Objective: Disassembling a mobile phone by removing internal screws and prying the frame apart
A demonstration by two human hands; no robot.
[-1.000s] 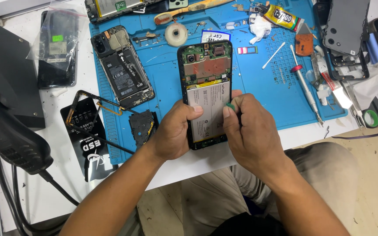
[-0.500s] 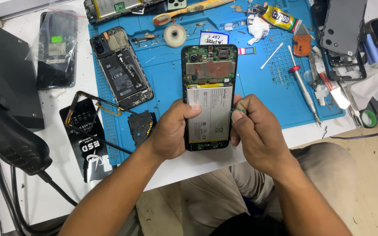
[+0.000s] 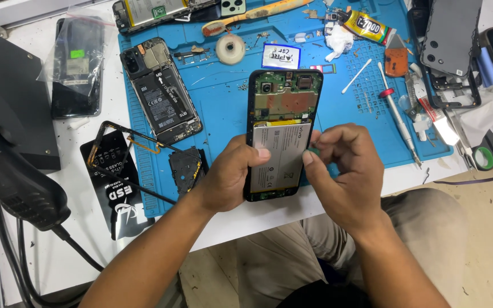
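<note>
An opened black smartphone (image 3: 281,114) with its back cover off lies at the front of the blue work mat (image 3: 223,97), showing a green circuit board and a white battery (image 3: 278,157). My left hand (image 3: 229,177) grips the phone's lower left side, thumb resting on the battery. My right hand (image 3: 343,171) is at the phone's right edge, thumb and forefinger pinched together on something small and green by the battery's side; what it is I cannot make out.
A second opened phone (image 3: 161,94) lies at the mat's left, with a black plastic cover piece (image 3: 185,166) below it. A screwdriver (image 3: 397,117), glue tube (image 3: 366,25), tape roll (image 3: 230,48), back cover (image 3: 449,34) and black anti-static sheet (image 3: 115,182) lie around.
The phone has shifted slightly up and to the right on the mat. My right hand moved from the battery's right edge outward, fingers now pinched beside the phone.
</note>
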